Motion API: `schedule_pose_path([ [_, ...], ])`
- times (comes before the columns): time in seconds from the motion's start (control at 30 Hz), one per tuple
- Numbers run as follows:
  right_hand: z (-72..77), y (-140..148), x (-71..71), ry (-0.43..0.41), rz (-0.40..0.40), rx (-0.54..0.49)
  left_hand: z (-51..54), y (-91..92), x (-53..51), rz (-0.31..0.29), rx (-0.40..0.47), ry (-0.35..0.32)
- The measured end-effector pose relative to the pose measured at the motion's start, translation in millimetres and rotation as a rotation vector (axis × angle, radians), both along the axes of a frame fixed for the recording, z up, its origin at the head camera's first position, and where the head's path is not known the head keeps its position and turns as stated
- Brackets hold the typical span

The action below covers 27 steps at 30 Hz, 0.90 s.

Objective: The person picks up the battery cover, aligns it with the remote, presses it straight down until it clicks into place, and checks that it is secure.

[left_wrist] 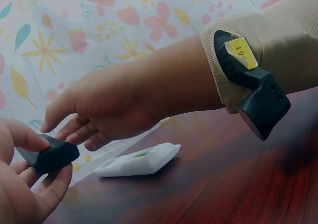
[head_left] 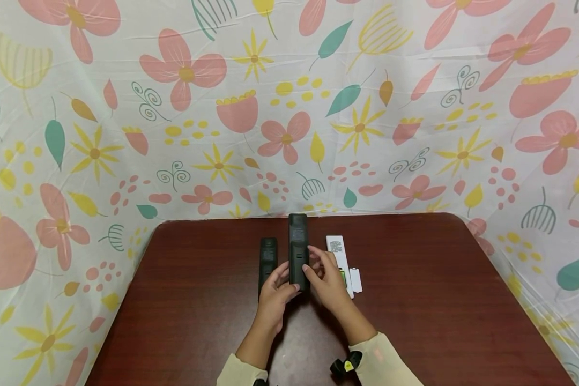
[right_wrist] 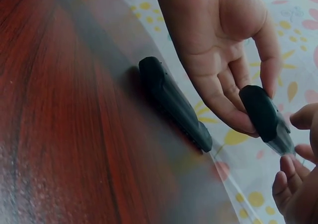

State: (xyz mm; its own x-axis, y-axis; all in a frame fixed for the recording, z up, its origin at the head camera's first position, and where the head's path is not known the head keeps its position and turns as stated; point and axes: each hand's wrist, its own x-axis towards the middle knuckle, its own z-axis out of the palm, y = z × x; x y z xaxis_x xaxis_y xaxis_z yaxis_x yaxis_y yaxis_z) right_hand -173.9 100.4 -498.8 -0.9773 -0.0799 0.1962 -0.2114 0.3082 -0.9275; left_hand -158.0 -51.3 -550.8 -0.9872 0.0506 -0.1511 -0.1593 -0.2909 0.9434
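A black remote control [head_left: 298, 241] is held up above the table, its back and battery cover facing up in the head view. My left hand [head_left: 273, 296] grips its lower end, thumb on one side and fingers on the other. At its right edge is my right hand [head_left: 329, 281], with the thumb over the back and the other fingers along the side. A second black remote control [head_left: 268, 252] lies to the left, partly hidden by my left hand. To the right is a white remote control [head_left: 336, 245] with its battery compartment uncovered and something green inside.
A loose white battery cover [head_left: 355, 280] lies beside the white remote. Everything rests on a dark reddish-brown table [head_left: 198, 321]. Behind it hangs a floral-print sheet [head_left: 284, 96]. A dark camera mount [left_wrist: 258, 85] is strapped to the right wrist over a beige sleeve.
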Motion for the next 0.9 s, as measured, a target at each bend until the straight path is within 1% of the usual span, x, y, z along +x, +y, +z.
schedule_pose_path([
  [0.07, 1.5, -0.5, 0.5, -0.022, -0.001, 0.001, 0.9, 0.1, 0.2, -0.004, 0.003, 0.002],
  [0.13, -6.7, -0.7, -2.8, -0.035, -0.005, -0.002, 1.8, 0.3, 0.2, -0.007, 0.009, 0.006],
  [0.3, -14.1, -1.0, -5.2, -0.088, 0.021, -0.056, 3.1, 0.8, 0.2, -0.023, 0.034, 0.017],
  [0.37, -6.4, -1.1, -2.0, -0.111, 0.037, -0.074, 2.9, 0.8, 0.4, -0.031, 0.040, 0.023],
  [0.43, -3.6, -0.8, -1.0, -0.123, 0.044, -0.078, 2.2, 0.8, 0.4, -0.037, 0.039, 0.026],
  [0.57, -5.5, -1.1, -1.9, -0.147, 0.055, -0.102, 0.7, 0.7, 0.1, -0.040, 0.035, 0.016],
  [0.63, -11.4, -1.3, -3.7, -0.154, 0.055, -0.121, 0.2, 0.8, -0.1, -0.036, 0.028, 0.017],
  [0.73, -25.3, -1.8, -8.3, -0.155, 0.045, -0.156, -0.5, 1.3, -0.5, -0.023, 0.016, 0.026],
  [0.83, -38.8, -2.2, -12.7, -0.153, 0.038, -0.185, -0.7, 1.9, -0.8, -0.007, 0.004, 0.021],
  [0.9, -42.2, -2.3, -13.3, -0.148, 0.037, -0.196, -0.5, 2.0, -0.6, 0.001, 0.003, 0.010],
])
